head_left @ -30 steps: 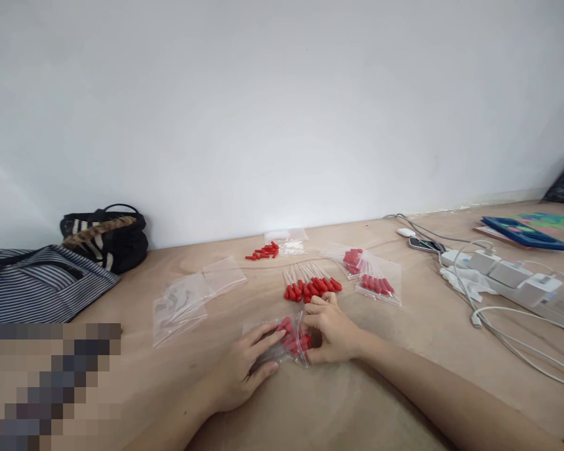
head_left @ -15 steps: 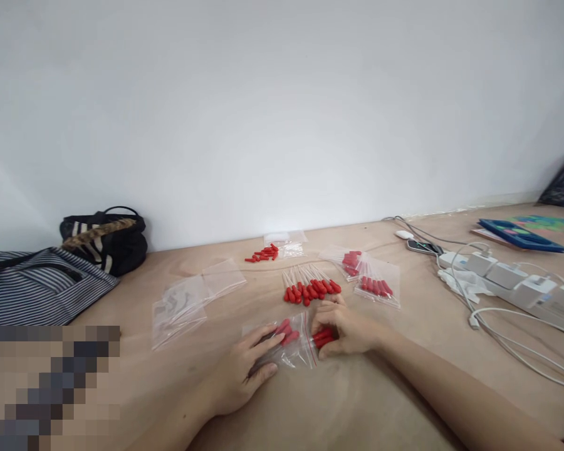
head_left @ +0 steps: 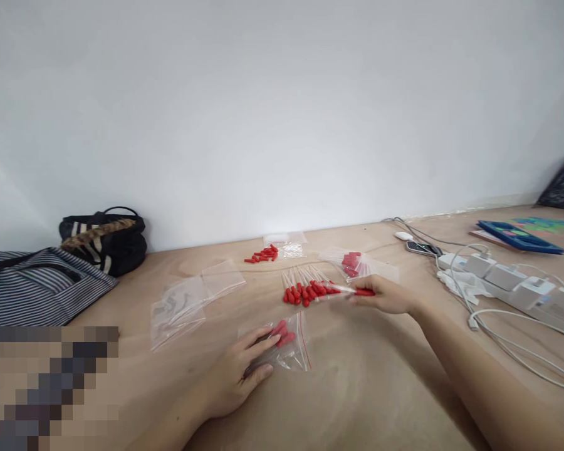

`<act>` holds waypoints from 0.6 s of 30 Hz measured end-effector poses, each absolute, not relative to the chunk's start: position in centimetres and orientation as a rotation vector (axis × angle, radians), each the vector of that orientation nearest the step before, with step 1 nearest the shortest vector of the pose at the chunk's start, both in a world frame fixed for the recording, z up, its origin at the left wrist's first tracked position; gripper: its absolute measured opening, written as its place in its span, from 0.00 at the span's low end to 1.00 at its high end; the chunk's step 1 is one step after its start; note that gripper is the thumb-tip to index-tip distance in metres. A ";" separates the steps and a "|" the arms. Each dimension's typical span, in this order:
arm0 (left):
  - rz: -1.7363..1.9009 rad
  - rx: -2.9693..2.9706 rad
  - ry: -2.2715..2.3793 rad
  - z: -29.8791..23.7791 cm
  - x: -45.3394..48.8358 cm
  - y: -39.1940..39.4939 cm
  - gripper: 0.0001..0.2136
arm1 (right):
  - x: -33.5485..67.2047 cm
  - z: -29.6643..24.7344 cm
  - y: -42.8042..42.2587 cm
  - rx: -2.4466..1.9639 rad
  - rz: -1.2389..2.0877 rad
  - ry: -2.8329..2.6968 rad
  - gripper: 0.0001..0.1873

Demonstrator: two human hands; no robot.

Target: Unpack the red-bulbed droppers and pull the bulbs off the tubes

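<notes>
My left hand point(head_left: 242, 369) rests on a clear zip bag point(head_left: 294, 360), its fingers and thumb around the bag's left end. Inside the bag lie several red heads point(head_left: 284, 335), partly under my fingertips. My right hand point(head_left: 385, 294) is closed on red-headed sticks point(head_left: 364, 292), with pale shafts pointing left; motion blur hides how many. Just left of it, a fanned row of red-headed sticks point(head_left: 305, 291) lies on the table, pale shafts toward the wall. Behind my right hand is a filled clear bag point(head_left: 355, 263). Another bag point(head_left: 390, 273) is mostly covered by the hand.
Flat clear bags point(head_left: 183, 300) overlap on the left. Small red pieces point(head_left: 263, 254) lie near the wall beside a bag of white sticks point(head_left: 291, 247). A power strip point(head_left: 502, 279) with chargers and white cables point(head_left: 507, 335) occupies the right. Fabric bags point(head_left: 47, 282) stand far left.
My right hand has moved right and away from me, from the zip bag's mouth to beyond the fanned row, carrying red-headed sticks. My left hand stays on the bag.
</notes>
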State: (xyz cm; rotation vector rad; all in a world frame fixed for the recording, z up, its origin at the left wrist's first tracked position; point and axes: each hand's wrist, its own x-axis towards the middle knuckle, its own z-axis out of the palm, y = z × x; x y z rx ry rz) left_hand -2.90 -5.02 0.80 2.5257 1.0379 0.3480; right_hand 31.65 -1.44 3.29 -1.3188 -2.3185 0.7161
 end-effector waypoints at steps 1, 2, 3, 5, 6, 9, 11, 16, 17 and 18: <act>0.334 2.527 1.043 0.9 -2.9 -5.0 0.22 | 31.8 3.0 -1.0 -1.383 0.643 -2.220 0.13; 0.317 2.529 1.048 0.9 -2.9 -5.1 0.22 | 31.8 2.6 -0.5 -1.463 0.550 -2.114 0.14; 0.301 2.531 1.053 1.0 -2.8 -5.1 0.22 | 31.6 2.0 0.0 -1.568 0.457 -2.000 0.14; 0.283 2.531 1.062 1.1 -2.8 -5.1 0.22 | 30.8 0.7 1.0 -1.811 0.304 -1.830 0.14; 0.286 2.529 1.066 1.1 -2.9 -5.1 0.22 | 30.2 0.0 1.5 -1.930 0.256 -1.788 0.14; 0.324 2.519 1.066 0.9 -3.0 -5.1 0.22 | 28.6 -1.5 2.4 -2.041 0.211 -1.745 0.13; 0.342 2.519 1.054 0.8 -3.0 -5.0 0.22 | 27.9 -2.1 2.7 -2.042 0.199 -1.744 0.13; 0.350 2.529 1.042 0.8 -3.1 -4.9 0.22 | 27.7 -2.2 2.8 -1.955 0.184 -1.783 0.15; 0.351 2.529 1.042 0.8 -3.0 -4.9 0.22 | 27.7 -2.1 2.8 -1.932 0.185 -1.792 0.15; 0.351 2.529 1.039 0.8 -3.0 -4.9 0.22 | 27.7 -2.1 2.8 -1.905 0.190 -1.805 0.15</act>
